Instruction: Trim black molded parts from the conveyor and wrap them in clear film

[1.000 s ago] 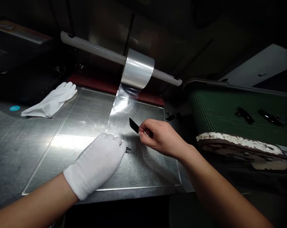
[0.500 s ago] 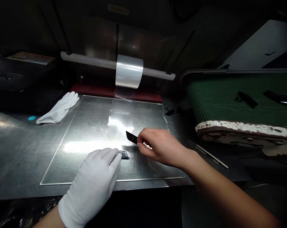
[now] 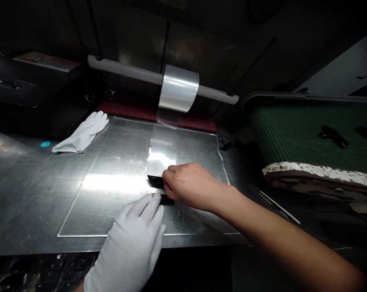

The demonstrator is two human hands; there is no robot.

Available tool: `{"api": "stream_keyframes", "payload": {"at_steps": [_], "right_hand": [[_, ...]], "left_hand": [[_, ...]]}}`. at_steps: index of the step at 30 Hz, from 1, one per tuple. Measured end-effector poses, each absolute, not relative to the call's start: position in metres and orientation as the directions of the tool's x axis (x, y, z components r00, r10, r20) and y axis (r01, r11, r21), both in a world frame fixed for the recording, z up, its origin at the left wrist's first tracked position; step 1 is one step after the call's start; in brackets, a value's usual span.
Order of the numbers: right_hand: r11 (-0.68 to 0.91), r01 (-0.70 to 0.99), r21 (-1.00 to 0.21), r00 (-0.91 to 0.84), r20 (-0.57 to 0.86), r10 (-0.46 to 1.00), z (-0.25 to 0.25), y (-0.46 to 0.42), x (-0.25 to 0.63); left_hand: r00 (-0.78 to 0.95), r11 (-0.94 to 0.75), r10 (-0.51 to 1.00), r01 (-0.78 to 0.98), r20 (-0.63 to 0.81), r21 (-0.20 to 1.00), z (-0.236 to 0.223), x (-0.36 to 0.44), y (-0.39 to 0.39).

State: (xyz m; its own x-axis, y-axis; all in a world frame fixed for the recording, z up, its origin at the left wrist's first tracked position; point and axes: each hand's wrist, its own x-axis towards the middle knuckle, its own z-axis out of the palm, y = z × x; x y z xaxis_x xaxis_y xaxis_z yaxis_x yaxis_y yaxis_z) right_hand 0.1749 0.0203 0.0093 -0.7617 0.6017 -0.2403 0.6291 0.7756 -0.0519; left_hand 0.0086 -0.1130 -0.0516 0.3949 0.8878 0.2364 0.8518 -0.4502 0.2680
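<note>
**Bare right hand is pinching a black strip beside a second black piece**

The right hand is holding the strip in a narrow grip with curled fingers, a pointed end jutting out to the left. The gloved left hand is resting its fingertips on the second piece, just nearer the body; whether they are gripping it or merely pressing cannot be told. Both pieces are sitting over the middle of a clear sheet, at the near end of the visible film. Whether the held strip is touching that film is unclear.

The step in hand seems to be positioning one piece while steadying the other. The next move is probably calling for a still left hand and a light right pinch, so that neither piece is knocking its neighbour.

Farther out, the film is hanging from a roll on a pale rod. A loose white glove is lying to the left; to the right, a green conveyor belt is bearing dark parts.
</note>
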Motion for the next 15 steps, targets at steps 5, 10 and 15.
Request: {"api": "stream_keyframes", "payload": {"at_steps": [5,10,15], "right_hand": [[0.721,0.683,-0.113,-0.725,-0.217,0.653,-0.001,0.024,0.170],[0.575,0.794,-0.197,-0.594,-0.053,0.803,0.001,-0.004,0.246],[0.225,0.967,-0.118,-0.195,0.222,0.955,-0.036,-0.059,0.387]], "left_hand": [[0.391,-0.459,0.878,0.850,0.276,0.257,-0.052,0.008,-0.112],[0.393,-0.465,0.883,0.805,0.258,0.367,-0.045,0.003,-0.103],[0.321,-0.433,0.900,0.732,0.295,0.526,-0.035,-0.016,-0.086]]}}
